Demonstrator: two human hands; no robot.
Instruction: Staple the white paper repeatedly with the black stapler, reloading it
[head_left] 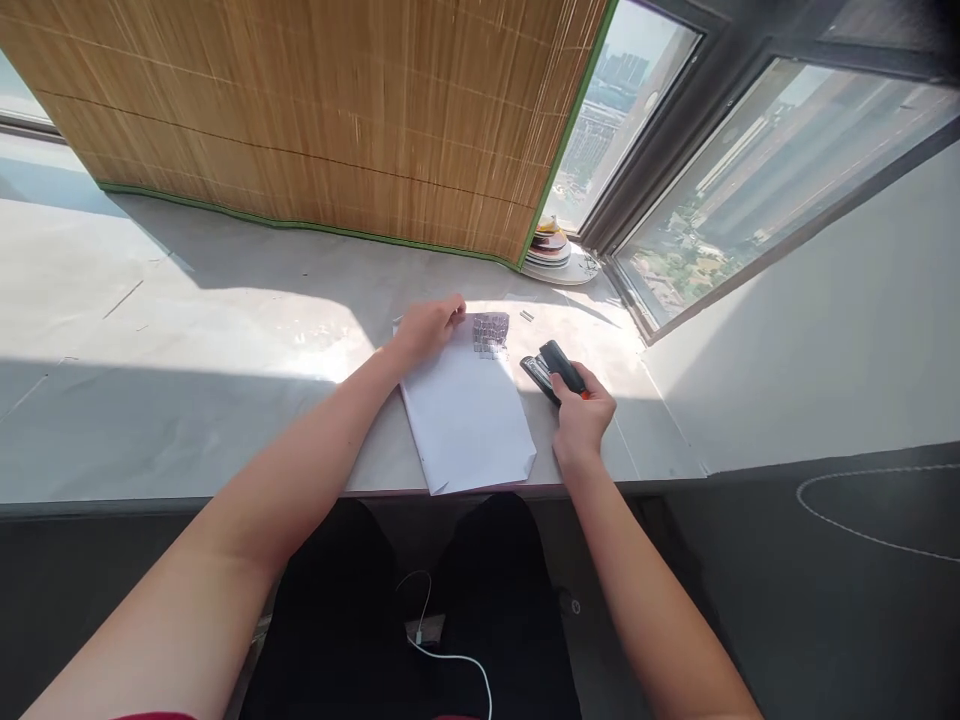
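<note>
A white paper stack or folded packet (472, 425) lies on the pale ledge in front of me. Near its top right is a dark patch (490, 335) of small rows of marks. My left hand (431, 328) rests at the paper's upper left edge, fingers curled together; whatever is between the fingertips is hidden. To the right of the paper, my right hand (585, 415) grips a black stapler (555, 370) with its top part raised from the base. A bit of orange shows beside the fingers. Two short strips, seemingly staples (527, 316), lie beyond the stapler.
A bamboo blind (315, 120) with green edging hangs over the back of the ledge (187, 430). Stacked plates (551, 255) stand in the corner by the windows (750, 190). Below the ledge, a white cable (457, 657) runs between my legs.
</note>
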